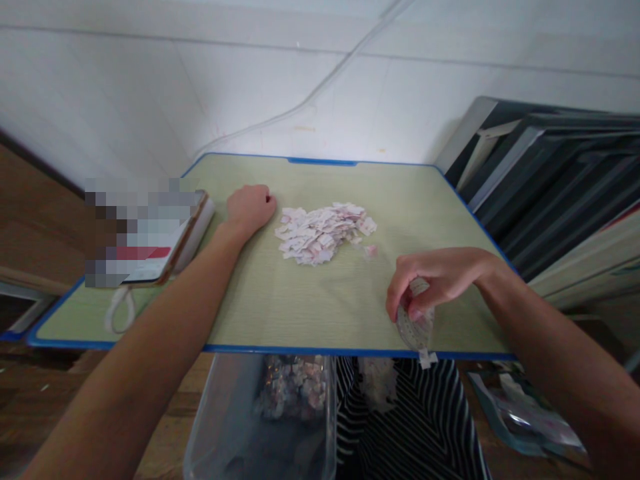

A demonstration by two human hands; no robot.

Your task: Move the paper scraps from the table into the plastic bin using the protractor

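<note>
item: heap of torn paper scraps (320,233), white and pinkish, at the centre of a pale green folding table (300,313) with blue edging. directions taken from the heap, twelve towards the wall.

single pinkish scrap (371,251): just beside the heap, four o'clock.

left hand (250,210): ten o'clock, resting on the tabletop, fingers curled inward; contents, if any, cannot be told.

right hand (440,277): four o'clock, thumb and fingers pinching a clear plastic bag (415,333) near the front edge; white scrap (427,359) at its lower end.

smartphone (155,247): nine o'clock, partly pixelated, white strap (120,310) alongside.

translucent plastic tub (200,427): below the table, seven o'clock, holding small pieces.
</note>
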